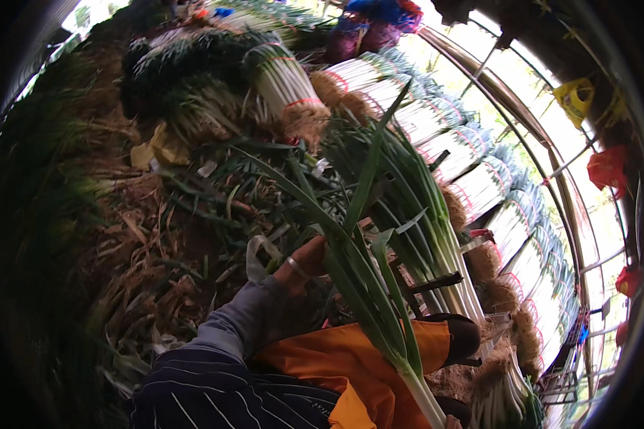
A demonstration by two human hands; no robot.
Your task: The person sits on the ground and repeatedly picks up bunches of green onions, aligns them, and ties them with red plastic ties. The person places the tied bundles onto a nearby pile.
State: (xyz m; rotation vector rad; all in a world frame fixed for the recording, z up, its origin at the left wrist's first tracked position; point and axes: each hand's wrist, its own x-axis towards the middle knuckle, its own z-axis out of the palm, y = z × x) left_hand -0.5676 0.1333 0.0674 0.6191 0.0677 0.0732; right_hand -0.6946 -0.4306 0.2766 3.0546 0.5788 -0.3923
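Note:
A single long green onion (373,294) slants across the view in front of me, its leaves fanning toward the upper left and its white stalk toward the bottom right. My left hand (306,261), with a pale bracelet at the wrist, grips the leaves, which partly hide its fingers. At the bottom edge, only a little of my right hand (453,423) shows, against the lower end of the white stalk. Just beyond the held onion, loose green onions (421,220) lie in a heap across dark rack bars (436,282). Orange cloth (322,354) covers my lap.
Bound green onion bundles (475,185) line the right side, roots facing inward. Another tied bundle (288,86) lies ahead. Stripped leaves and husks (145,252) litter the ground at left. More onions with bare roots (499,386) sit at lower right.

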